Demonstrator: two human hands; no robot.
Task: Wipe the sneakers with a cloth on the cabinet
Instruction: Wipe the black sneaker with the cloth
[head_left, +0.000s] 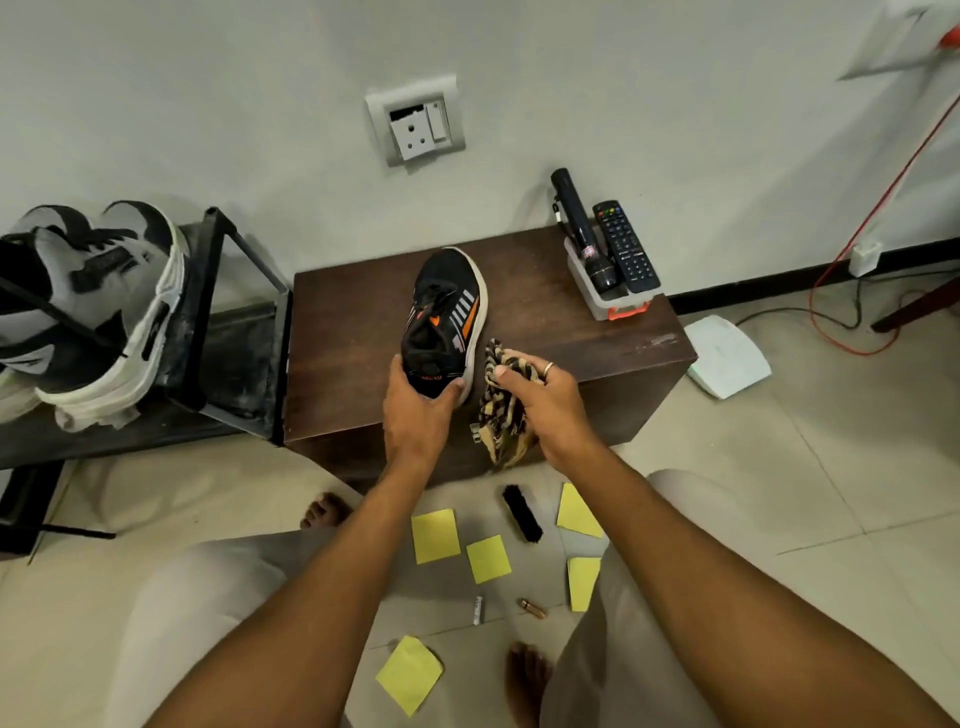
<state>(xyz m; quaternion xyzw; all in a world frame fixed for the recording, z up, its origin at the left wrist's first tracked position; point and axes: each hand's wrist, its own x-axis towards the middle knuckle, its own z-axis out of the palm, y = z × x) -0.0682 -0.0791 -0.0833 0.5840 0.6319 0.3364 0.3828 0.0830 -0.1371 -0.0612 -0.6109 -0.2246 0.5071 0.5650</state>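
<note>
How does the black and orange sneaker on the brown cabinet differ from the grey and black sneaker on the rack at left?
The black and orange sneaker sits on the brown wooden cabinet, its heel gripped by the left hand; the grey and black sneaker rests untouched on the dark metal rack. The first looks slim; the second looks bulkier, with a thicker sole. Both have white soles.

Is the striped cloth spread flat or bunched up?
Bunched up: the right hand grips the cloth as a crumpled wad, with loose folds hanging below the hand.
</note>
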